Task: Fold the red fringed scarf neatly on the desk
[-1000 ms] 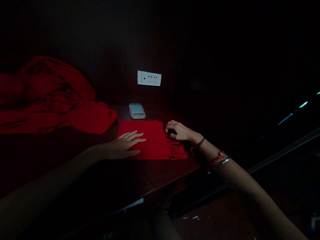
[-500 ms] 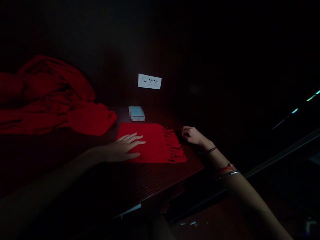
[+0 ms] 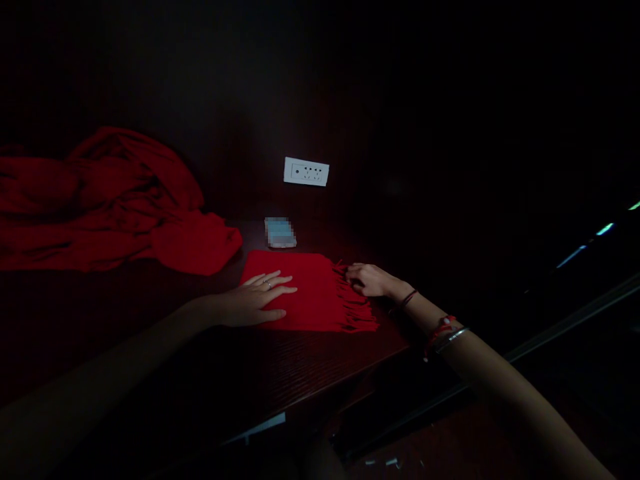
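Observation:
A red scarf (image 3: pixel 310 293) lies folded flat on the dark table, its fringe (image 3: pixel 356 308) pointing right. My left hand (image 3: pixel 263 297), with a ring on one finger, rests spread and palm down on the scarf's left part. At the upper part of the fringe is my right hand (image 3: pixel 369 279), its fingers curled closed on the strands; the fingertips are partly hidden. A bracelet and bands circle the right wrist and forearm.
A heap of red cloth (image 3: pixel 195 243) lies to the left. Behind the scarf is a small bluish, pixelated object (image 3: pixel 280 233). A white socket panel (image 3: pixel 307 172) is on the dark wall. The table's front edge (image 3: pixel 340 383) slants up to the right.
My right hand has moved left, from beside the fringe onto its upper strands. My left hand stays spread on the scarf. The whole view has shifted slightly.

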`<state>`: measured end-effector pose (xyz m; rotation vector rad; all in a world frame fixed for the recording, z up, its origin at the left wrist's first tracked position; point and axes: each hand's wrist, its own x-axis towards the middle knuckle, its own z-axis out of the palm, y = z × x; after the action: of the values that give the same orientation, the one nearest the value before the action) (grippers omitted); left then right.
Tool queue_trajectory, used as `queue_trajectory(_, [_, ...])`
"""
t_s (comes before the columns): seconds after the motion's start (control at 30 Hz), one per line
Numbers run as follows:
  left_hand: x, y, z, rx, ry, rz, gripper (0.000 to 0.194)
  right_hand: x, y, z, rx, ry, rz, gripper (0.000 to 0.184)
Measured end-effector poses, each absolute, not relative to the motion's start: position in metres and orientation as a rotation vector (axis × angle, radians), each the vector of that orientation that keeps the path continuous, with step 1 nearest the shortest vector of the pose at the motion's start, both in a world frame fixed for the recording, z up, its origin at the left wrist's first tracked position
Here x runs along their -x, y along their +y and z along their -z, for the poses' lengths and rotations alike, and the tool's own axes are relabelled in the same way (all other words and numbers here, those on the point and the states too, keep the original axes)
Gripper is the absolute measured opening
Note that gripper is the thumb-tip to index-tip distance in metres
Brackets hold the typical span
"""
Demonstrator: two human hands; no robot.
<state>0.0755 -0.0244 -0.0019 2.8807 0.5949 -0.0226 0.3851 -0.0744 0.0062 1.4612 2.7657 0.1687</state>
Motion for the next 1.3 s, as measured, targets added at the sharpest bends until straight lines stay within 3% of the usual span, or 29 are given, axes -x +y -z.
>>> queue_trajectory(0.13, [-0.076, -0.024, 0.002, -2.869, 0.609, 0.039, 0.053, -0.397, -0.084, -0.021, -1.576, 2.601, -0.212, 0.013])
queue_trajectory(0.27, [-0.076, -0.022, 0.004, -2.873, 0.595, 0.042, 0.053, -0.378, -0.079, -0.028, -1.586, 2.810, -0.214, 0.015])
queue_trajectory(0.57, [-0.075, -0.024, 0.002, -2.855, 0.608, 0.065, 0.054, -0.364, -0.065, 0.000, -1.376, 2.887, -0.118, 0.016])
queue_trajectory(0.77, [-0.075, -0.023, 0.002, -2.848, 0.613, 0.060, 0.054, -0.401, -0.085, -0.026, -1.699, 2.385, -0.105, 0.016])
queue_trajectory(0.9, [-0.076, -0.023, 0.002, -2.849, 0.614, 0.048, 0.054, -0.384, -0.080, -0.040, -1.682, 2.657, -0.171, 0.020])
queue_trajectory(1.1, [-0.076, -0.025, 0.000, -2.858, 0.632, 0.069, 0.054, -0.356, -0.047, -0.011, -1.483, 2.862, -0.183, 0.017])
queue_trajectory(1.3, [-0.075, -0.026, 0.000, -2.855, 0.607, 0.043, 0.053, -0.412, -0.056, -0.005, -1.642, 2.604, -0.151, 0.017])
